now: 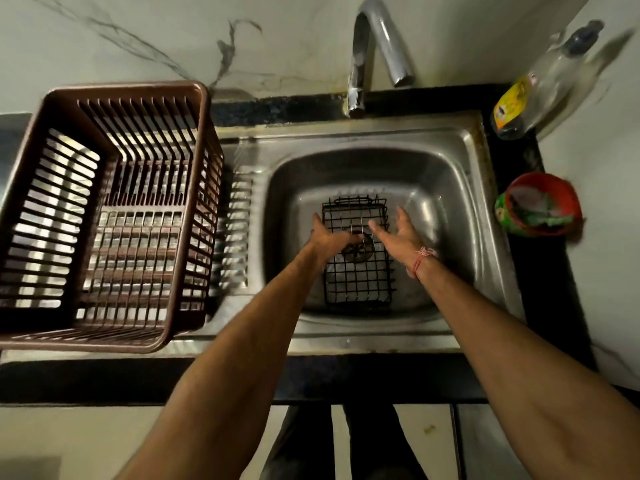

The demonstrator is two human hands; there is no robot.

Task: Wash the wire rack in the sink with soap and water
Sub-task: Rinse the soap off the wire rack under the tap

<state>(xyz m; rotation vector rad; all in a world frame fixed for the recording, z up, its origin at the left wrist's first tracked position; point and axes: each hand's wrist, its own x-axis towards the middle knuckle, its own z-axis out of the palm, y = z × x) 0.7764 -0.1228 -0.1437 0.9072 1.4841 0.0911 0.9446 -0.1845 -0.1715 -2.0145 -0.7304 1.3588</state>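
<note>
Head view: both hands, left hand [329, 239] and right hand [401, 233], spread over wire rack [356, 271]; brown basket [104, 216] left of sink [460, 161].

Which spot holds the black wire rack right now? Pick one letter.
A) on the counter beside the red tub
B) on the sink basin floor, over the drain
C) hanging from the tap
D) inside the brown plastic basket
B: the wire rack lies flat in the sink basin, with the drain visible through its grid.

Marble wall [138, 36], black counter [104, 379], dim light.
</note>
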